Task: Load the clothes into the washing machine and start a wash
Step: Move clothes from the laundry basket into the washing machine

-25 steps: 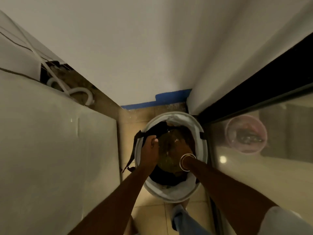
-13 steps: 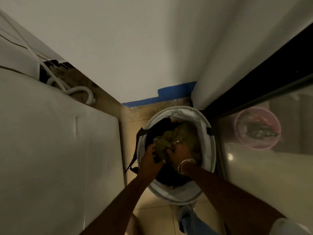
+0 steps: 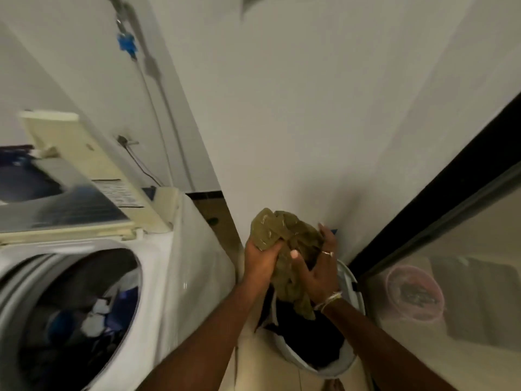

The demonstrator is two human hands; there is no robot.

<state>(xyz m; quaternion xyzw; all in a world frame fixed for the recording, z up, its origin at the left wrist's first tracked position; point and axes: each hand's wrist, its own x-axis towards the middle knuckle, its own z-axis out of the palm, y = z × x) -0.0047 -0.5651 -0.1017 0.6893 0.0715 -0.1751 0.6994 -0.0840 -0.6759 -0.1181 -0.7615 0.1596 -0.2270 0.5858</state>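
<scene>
**Olive bundle held over the basket, washer standing open**

Both hands are on the olive garment (image 3: 284,238), bunched up in the air just above the rim of the laundry basket (image 3: 355,286). The left hand (image 3: 260,259) clamps the top of the bundle in a fist. The right hand (image 3: 318,275) cups it from the other side, thumb pressed into the cloth and fingers curved round the back, with a ring (image 3: 327,253) on one finger and bracelets (image 3: 331,299) at the wrist. A tail of fabric hangs down towards the dark clothes (image 3: 310,334) inside the basket.

The basket sits on the floor (image 3: 251,371) between the washing machine (image 3: 180,263) and a glass panel (image 3: 465,277). The machine's lid (image 3: 93,176) stands raised at the back edge of its top. The drum (image 3: 93,314) is open, with blue and white laundry inside. A pink bowl (image 3: 414,294) shows behind the glass.
</scene>
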